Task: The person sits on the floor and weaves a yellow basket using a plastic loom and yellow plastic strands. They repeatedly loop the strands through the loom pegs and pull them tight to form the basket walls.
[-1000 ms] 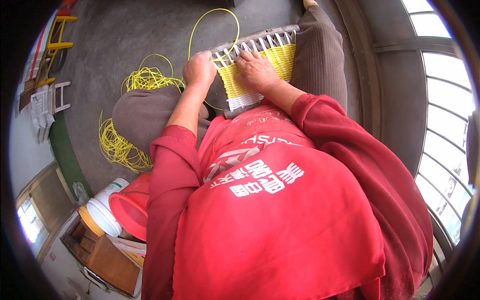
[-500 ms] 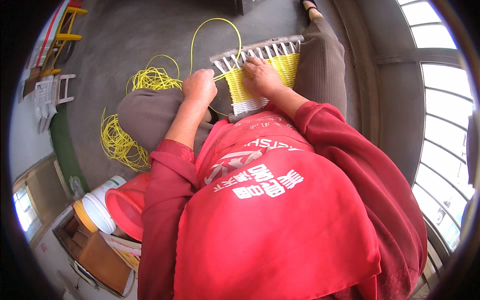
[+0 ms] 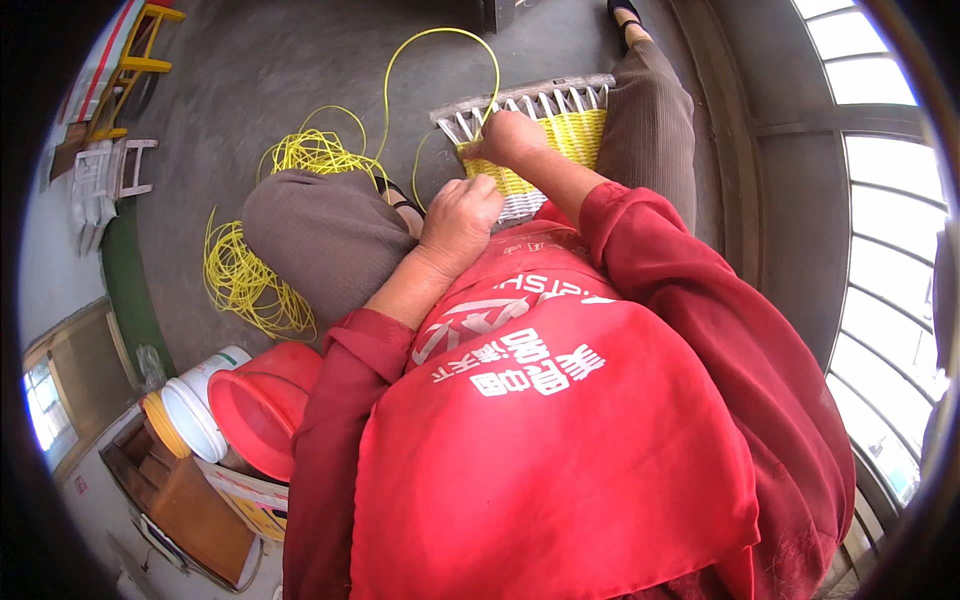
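Note:
Between my knees lies a small woven seat panel (image 3: 575,140), yellow cord worked across white strands (image 3: 545,103), with a worn wooden bar (image 3: 470,106) along its far edge. My right hand (image 3: 515,138) is closed over the panel's left side, where the yellow cord (image 3: 440,31) comes down into it from a tall loop. Just nearer to me, my left hand (image 3: 462,215) is curled by the near left edge of the weave. What its fingers hold, if anything, is hidden.
Loose coils of yellow cord (image 3: 250,275) lie on the floor beside my left knee (image 3: 310,225), with another tangle (image 3: 315,152) beyond it. At the lower left stand a red basin (image 3: 255,415), pale buckets (image 3: 192,420) and a brown box (image 3: 205,510). Barred windows (image 3: 890,270) line the right.
My left hand has moved right and toward me, to the panel's near left edge. My right hand has shifted to the left edge of the weave and closed. The cord loop has leaned right.

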### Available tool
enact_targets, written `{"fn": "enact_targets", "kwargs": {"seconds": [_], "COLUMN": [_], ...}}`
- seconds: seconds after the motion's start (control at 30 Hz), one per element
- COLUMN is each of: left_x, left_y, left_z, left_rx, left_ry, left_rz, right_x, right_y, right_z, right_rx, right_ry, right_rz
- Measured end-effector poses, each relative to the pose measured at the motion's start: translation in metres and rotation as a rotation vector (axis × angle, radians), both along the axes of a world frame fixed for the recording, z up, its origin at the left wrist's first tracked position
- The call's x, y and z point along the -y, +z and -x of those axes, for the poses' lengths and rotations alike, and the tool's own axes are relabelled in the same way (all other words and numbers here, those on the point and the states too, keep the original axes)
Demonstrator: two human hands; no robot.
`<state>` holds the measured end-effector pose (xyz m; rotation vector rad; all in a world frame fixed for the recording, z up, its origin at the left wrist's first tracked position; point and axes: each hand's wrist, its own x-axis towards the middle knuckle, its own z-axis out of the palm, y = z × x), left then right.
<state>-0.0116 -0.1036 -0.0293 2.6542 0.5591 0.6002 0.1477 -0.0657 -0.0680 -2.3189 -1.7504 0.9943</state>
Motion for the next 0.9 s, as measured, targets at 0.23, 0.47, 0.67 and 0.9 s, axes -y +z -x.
{"fn": "enact_targets", "kwargs": {"seconds": [0.23,0.47,0.67,0.9], "left_x": [-0.012,-0.055,-0.058,-0.051], "left_y": [-0.023,-0.050,-0.072,0.008], "left_z": [0.003,-0.009,-0.007,0.016], "left_rx": [0.144,0.022,0.084,0.962], "left_ry": [0.327,0.743,0.583,0.395], "left_rz": [0.399,1.418,1.505,1.452], "right_x": [0.004,0.033,0.051,0.050], "right_y": [-0.021,-0.017,-0.009,0.002], "right_z": [-0.004,-0.001,0.004,-0.028], "right_rx": [-0.022,-1.221,-1.295,-0.847], "right_ry": [0.012,-0.579,-0.330,-0.515], "right_rz": [-0.020,0.580,0.669,-0.022]}}
